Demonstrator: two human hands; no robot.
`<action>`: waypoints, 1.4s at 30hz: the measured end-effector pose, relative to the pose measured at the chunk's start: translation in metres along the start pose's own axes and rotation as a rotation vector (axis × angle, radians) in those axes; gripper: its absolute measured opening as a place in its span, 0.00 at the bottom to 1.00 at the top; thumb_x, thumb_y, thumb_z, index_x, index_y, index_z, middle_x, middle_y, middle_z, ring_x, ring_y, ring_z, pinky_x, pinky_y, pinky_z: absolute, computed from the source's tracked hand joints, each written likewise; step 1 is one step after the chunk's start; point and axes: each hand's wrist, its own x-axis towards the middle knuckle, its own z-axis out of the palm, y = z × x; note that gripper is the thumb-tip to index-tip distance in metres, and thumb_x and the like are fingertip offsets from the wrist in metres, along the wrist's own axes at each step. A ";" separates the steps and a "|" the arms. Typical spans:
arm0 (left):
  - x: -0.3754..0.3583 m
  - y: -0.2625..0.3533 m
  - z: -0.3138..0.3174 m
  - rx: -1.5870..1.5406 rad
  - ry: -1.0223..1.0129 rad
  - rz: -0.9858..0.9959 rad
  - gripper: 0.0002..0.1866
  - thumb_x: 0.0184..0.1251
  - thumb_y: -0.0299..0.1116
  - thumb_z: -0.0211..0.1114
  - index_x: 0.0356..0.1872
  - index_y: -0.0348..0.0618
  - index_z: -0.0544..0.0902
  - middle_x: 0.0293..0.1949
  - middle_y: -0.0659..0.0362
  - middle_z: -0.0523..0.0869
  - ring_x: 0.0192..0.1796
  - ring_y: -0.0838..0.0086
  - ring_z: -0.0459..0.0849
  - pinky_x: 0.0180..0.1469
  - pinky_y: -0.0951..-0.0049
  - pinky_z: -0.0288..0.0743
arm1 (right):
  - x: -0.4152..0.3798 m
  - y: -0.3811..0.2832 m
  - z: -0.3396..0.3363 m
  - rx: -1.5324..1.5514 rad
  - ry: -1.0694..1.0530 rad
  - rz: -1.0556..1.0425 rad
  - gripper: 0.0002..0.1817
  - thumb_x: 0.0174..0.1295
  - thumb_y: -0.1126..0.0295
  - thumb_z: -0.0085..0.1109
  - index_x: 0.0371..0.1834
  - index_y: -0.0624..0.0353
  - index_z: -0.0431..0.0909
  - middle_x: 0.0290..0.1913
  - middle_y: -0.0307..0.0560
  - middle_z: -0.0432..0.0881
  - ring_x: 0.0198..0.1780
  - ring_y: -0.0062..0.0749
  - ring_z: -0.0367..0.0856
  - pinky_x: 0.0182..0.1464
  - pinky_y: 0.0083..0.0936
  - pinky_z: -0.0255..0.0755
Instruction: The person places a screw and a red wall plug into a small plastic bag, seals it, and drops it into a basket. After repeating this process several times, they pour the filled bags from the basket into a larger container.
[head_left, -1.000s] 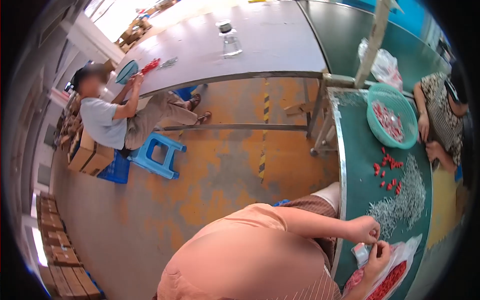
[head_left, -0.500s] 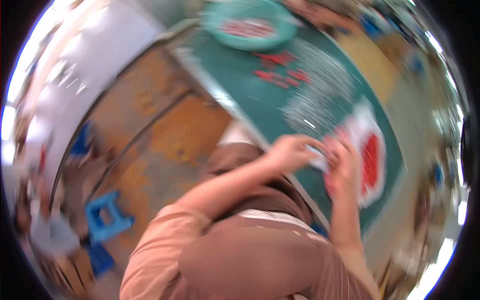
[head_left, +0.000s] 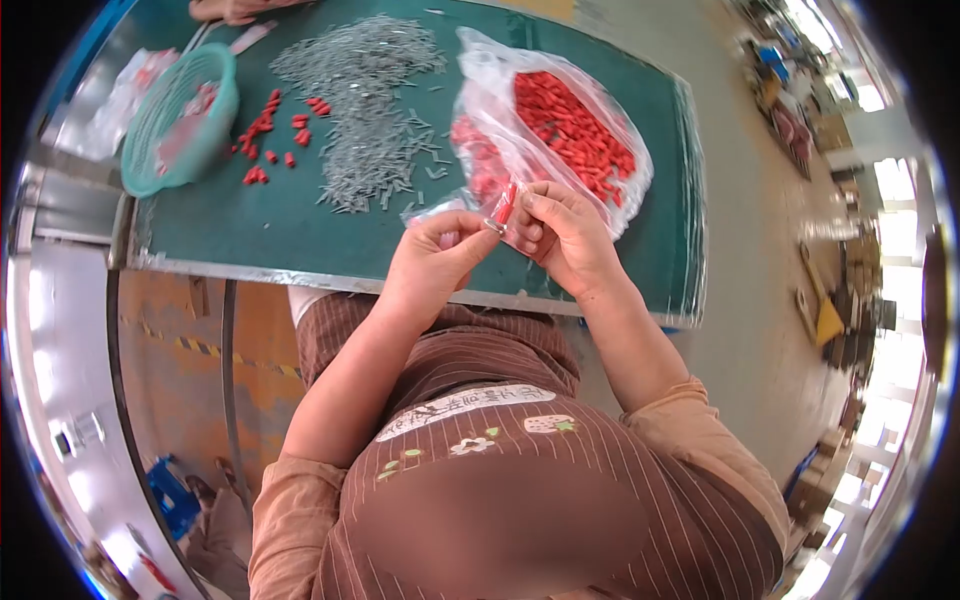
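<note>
Near the table's front edge, my two hands meet over a small clear plastic bag (head_left: 520,238) with a red plastic piece (head_left: 505,204) at its upper end. My left hand (head_left: 437,262) is closed, thumb and finger pinched at the bag's left side, where a small silvery bit shows. My right hand (head_left: 572,238) is closed around the bag's right side, the thumb beside the red piece. Just beyond them lies a large white plastic bag (head_left: 478,88), open over many small red plastic pieces (head_left: 570,130). More clear plastic (head_left: 428,211) lies by my left fingers.
A heap of small grey metal pins (head_left: 370,120) spreads over the green table (head_left: 270,225). Loose red pieces (head_left: 265,120) lie left of it, by a teal basket (head_left: 180,183). Another person's hand (head_left: 235,10) rests at the far edge. A blue stool (head_left: 172,497) stands lower left.
My view has turned and sharpened, so the table now runs across in front of me. Both hands stay together; the red piece between them now shows clearly.
</note>
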 end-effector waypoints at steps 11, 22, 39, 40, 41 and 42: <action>0.021 -0.018 -0.002 -0.202 -0.148 -0.121 0.18 0.66 0.28 0.52 0.54 0.31 0.73 0.38 0.60 0.74 0.32 0.81 0.70 0.34 0.77 0.68 | -0.108 -0.096 -0.154 -0.581 1.006 -0.565 0.06 0.64 0.74 0.58 0.39 0.67 0.79 0.31 0.42 0.80 0.26 0.18 0.74 0.29 0.15 0.70; 0.028 -0.019 -0.008 -0.351 -0.096 -0.093 0.21 0.74 0.32 0.54 0.61 0.27 0.70 0.58 0.49 0.75 0.56 0.60 0.79 0.57 0.61 0.78 | -0.095 -0.070 -0.127 -0.893 0.848 -0.684 0.07 0.68 0.76 0.55 0.46 0.64 0.80 0.40 0.38 0.83 0.38 0.19 0.79 0.41 0.16 0.74; -0.007 -0.019 -0.053 -0.613 -0.067 0.057 0.22 0.79 0.33 0.47 0.67 0.33 0.65 0.55 0.54 0.77 0.55 0.71 0.79 0.57 0.65 0.76 | 0.036 0.059 0.050 -1.160 -0.078 -0.669 0.04 0.58 0.73 0.61 0.34 0.62 0.79 0.35 0.48 0.80 0.41 0.45 0.78 0.42 0.35 0.72; -0.009 -0.015 -0.052 -0.606 -0.039 0.054 0.21 0.79 0.32 0.47 0.67 0.32 0.66 0.55 0.54 0.78 0.54 0.72 0.79 0.55 0.65 0.78 | 0.037 0.058 0.050 -1.137 -0.070 -0.611 0.05 0.59 0.72 0.61 0.34 0.62 0.79 0.35 0.47 0.80 0.40 0.42 0.78 0.41 0.33 0.72; -0.010 -0.013 -0.052 -0.598 -0.012 0.051 0.20 0.79 0.32 0.47 0.66 0.32 0.67 0.54 0.55 0.78 0.53 0.73 0.80 0.53 0.66 0.80 | 0.037 0.058 0.051 -1.114 -0.059 -0.554 0.05 0.60 0.72 0.61 0.35 0.63 0.79 0.35 0.47 0.80 0.39 0.39 0.78 0.40 0.31 0.72; -0.010 -0.014 -0.052 -0.576 0.000 0.048 0.20 0.79 0.32 0.47 0.65 0.32 0.67 0.52 0.55 0.78 0.51 0.74 0.80 0.52 0.67 0.81 | 0.038 0.057 0.051 -1.091 -0.046 -0.497 0.06 0.61 0.71 0.61 0.35 0.63 0.79 0.34 0.46 0.80 0.37 0.36 0.78 0.39 0.29 0.71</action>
